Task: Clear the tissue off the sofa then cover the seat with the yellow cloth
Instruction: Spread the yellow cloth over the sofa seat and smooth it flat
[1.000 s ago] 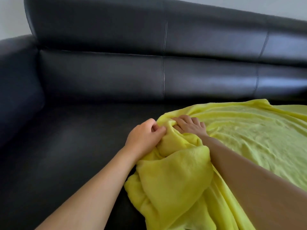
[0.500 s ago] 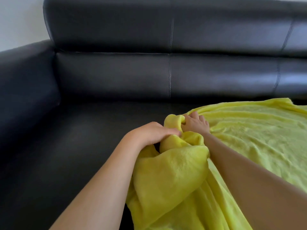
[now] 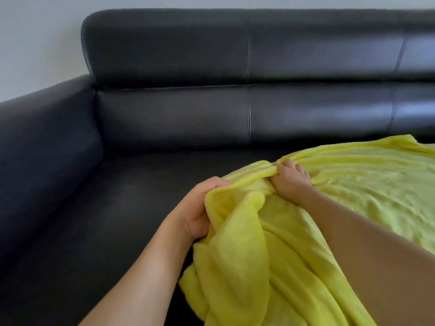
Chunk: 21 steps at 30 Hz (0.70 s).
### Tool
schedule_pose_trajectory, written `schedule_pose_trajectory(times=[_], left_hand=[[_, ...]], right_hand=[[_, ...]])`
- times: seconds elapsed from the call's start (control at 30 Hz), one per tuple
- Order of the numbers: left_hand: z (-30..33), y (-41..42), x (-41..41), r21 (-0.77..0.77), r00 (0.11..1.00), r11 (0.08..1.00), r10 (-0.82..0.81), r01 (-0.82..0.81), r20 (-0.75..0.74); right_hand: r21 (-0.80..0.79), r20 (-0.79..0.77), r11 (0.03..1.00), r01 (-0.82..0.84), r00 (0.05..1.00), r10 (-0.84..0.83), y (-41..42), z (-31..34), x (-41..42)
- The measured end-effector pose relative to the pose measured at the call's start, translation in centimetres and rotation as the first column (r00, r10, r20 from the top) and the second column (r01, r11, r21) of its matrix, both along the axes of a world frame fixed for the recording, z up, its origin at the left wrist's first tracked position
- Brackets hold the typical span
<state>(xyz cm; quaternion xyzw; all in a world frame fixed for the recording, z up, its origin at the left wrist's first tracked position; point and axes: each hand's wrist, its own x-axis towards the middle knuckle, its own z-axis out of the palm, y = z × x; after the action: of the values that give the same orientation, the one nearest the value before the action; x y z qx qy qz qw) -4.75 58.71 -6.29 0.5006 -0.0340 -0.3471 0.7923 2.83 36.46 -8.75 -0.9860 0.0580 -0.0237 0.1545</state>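
A yellow cloth (image 3: 367,184) lies spread over the right part of the black leather sofa seat (image 3: 106,220), with a bunched fold hanging toward me at the front. My left hand (image 3: 200,208) grips the left edge of that fold, its fingers tucked under the fabric. My right hand (image 3: 290,178) grips the cloth's edge a little farther back and to the right. The left part of the seat is bare. No tissue is in view.
The sofa's left armrest (image 3: 42,142) rises at the left, and the backrest (image 3: 235,74) runs across the far side. A pale wall (image 3: 35,43) stands behind them.
My left hand has shifted left and toward me along the cloth's edge, away from my right hand, stretching the fold between them. The view has turned left.
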Motion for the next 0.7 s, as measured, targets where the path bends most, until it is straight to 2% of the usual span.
schedule_pose_trajectory(times=[0.07, 0.13, 0.17, 0.2, 0.23, 0.27, 0.3, 0.33, 0.37, 0.4, 0.43, 0.47, 0.5, 0.53, 0.6, 0.63, 0.7], left_hand=[[0.8, 1.6, -0.4, 0.196, 0.977, 0.958, -0.213, 0.211, -0.015], [2.0, 3.9, 0.2, 0.463, 0.905, 0.79, -0.421, 0.401, -0.065], [3.0, 5.2, 0.6, 0.645, 0.877, 0.642, -0.471, 0.414, -0.095], [4.3, 6.2, 1.1, 0.825, 0.856, 0.436, -0.506, 0.359, -0.104], [5.5, 7.4, 1.7, 0.967, 0.85, 0.153, -0.519, 0.204, -0.097], [6.9, 8.6, 2.7, 0.99, 0.851, -0.133, -0.525, -0.056, -0.022], [8.4, 9.9, 3.9, 0.899, 0.85, -0.292, -0.508, -0.325, 0.142], [9.6, 11.2, 4.9, 0.768, 0.826, -0.386, -0.466, -0.512, 0.317], [9.9, 12.1, 5.7, 0.647, 0.783, -0.446, -0.416, -0.619, 0.462], [9.7, 12.5, 6.4, 0.52, 0.739, -0.529, -0.408, -0.67, 0.537], [8.5, 12.4, 6.6, 0.41, 0.708, -0.595, -0.445, -0.691, 0.548], [6.4, 12.0, 6.5, 0.354, 0.686, -0.606, -0.496, -0.713, 0.533], [3.4, 11.2, 6.2, 0.355, 0.665, -0.572, -0.537, -0.739, 0.519], [0.4, 10.6, 5.6, 0.454, 0.68, -0.507, -0.513, -0.733, 0.524], [-3.2, 10.5, 4.5, 0.705, 0.783, -0.341, -0.284, -0.623, 0.554], [-3.6, 11.0, 4.5, 0.758, 0.806, -0.277, -0.168, -0.591, 0.567], [-3.5, 12.0, 5.1, 0.78, 0.82, -0.251, -0.174, -0.572, 0.545]], right_hand=[[-0.017, -0.013, 1.0, 0.018, 1.0, -0.018, -0.1, -0.1, 0.0], [-0.045, -0.029, 0.999, 0.015, 0.999, -0.017, 0.1, 0.0, 0.0], [-0.057, -0.038, 0.998, 0.017, 0.999, -0.019, 0.3, 0.1, 0.0], [-0.067, -0.043, 0.997, 0.025, 0.999, -0.028, 0.5, 0.2, 0.0], [-0.077, -0.047, 0.996, 0.041, 0.998, -0.045, 0.7, 0.3, 0.1], [-0.091, -0.052, 0.994, 0.061, 0.996, -0.066, 0.8, 0.4, 0.1], [-0.108, -0.061, 0.991, 0.083, 0.994, -0.09, 1.0, 0.5, 0.2], [-0.137, -0.068, 0.985, 0.102, 0.991, -0.112, 1.4, 0.6, 0.4], [-0.168, -0.071, 0.978, 0.121, 0.988, -0.134, 1.7, 0.6, 0.5], [-0.204, -0.068, 0.969, 0.139, 0.985, -0.156, 2.1, 0.5, 0.6], [-0.238, -0.058, 0.958, 0.161, 0.982, -0.179, 2.4, 0.5, 0.6], [-0.272, -0.037, 0.945, 0.182, 0.979, -0.2, 2.8, 0.5, 0.6], [-0.301, -0.008, 0.933, 0.198, 0.978, -0.21, 3.1, 0.6, 0.5], [-0.342, 0.022, 0.918, 0.199, 0.979, -0.204, 3.4, 0.7, 0.4], [-0.431, 0.077, 0.889, 0.152, 0.988, -0.132, 3.9, 1.1, 0.1], [-0.45, 0.098, 0.886, 0.11, 0.993, -0.073, 4.2, 1.4, 0.2], [-0.407, 0.099, 0.913, 0.009, 0.994, 0.035, 5.2, 2.7, 0.4]])
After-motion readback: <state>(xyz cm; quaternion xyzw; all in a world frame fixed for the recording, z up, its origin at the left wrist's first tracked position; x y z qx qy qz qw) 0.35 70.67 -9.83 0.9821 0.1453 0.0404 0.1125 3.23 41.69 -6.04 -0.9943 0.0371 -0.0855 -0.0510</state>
